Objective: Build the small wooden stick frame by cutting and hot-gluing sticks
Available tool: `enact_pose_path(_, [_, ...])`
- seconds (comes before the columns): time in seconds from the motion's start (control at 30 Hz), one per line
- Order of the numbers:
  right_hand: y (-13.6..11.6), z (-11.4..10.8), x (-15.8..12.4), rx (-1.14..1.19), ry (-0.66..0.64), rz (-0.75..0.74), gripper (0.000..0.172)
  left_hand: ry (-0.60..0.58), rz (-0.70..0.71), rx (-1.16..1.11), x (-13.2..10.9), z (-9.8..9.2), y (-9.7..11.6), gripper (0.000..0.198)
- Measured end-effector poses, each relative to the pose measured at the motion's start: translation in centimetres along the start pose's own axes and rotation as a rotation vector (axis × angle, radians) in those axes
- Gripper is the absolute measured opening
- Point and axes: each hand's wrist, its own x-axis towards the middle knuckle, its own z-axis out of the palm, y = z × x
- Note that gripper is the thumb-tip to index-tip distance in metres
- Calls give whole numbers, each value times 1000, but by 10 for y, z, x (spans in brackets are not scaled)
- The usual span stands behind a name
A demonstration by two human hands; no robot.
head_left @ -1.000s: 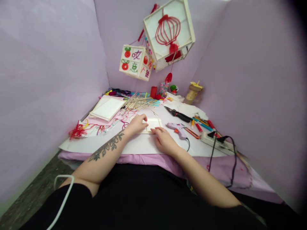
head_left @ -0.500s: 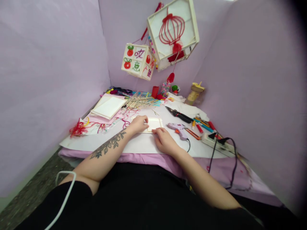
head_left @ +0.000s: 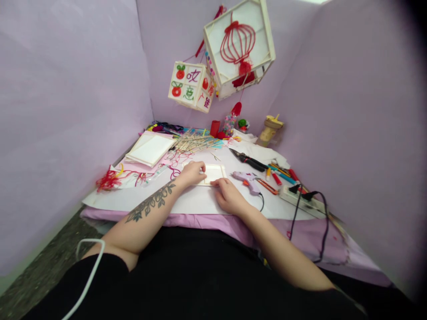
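A small white panel with a thin pale stick frame lies flat on the white-covered table before me. Over its left part is my left hand, its thumb and forefinger pinched together; what sits between them is too small to make out. My right hand rests at the panel's near right edge, fingertips closed on the frame's rim. Just to the right lies a lilac glue gun with an orange trigger. Pale loose sticks are heaped behind the panel.
Two decorated lanterns, one small and one large, hang above the table. Pruning shears, an orange cutter and a power strip lie right. Framed panels and red yarn lie left. A lidded cup stands behind.
My right fingertips have shifted very slightly left along the frame's near edge. The left hand holds its place, and the whole view has drifted a little.
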Motion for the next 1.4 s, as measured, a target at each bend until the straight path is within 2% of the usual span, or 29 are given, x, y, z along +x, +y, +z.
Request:
enact_pose_path(0.1, [2,0,0,15,48,-17,39,2,7,-2,0,0,0,18])
enact_pose_path(0.17, [5,-1,-1,20,133,-1,41,3,10,-4,0,0,0,17])
enact_pose_path(0.27, [9,-4,-3,31,283,106,36,6,12,-6,0,0,0,18])
enact_pose_path(0.33, [11,-6,-5,45,324,177,34,17,19,-6,-1,0,1,18])
enact_pose_path(0.6, [11,-5,-6,-33,285,228,38,13,140,-54,-7,-2,11,16])
enact_pose_path(1.03, [11,-2,-2,-119,250,194,40,-2,185,-77,-5,1,7,13])
enact_pose_path(1.17, [12,-2,-2,-105,285,194,39,1,183,-78,-6,0,7,13])
enact_pose_path(1.33, [14,-3,-6,-89,424,193,34,19,187,-88,-7,-2,8,15])
enact_pose_path(1.4, [14,-4,-6,-92,406,208,34,24,189,-94,-7,-2,8,16])
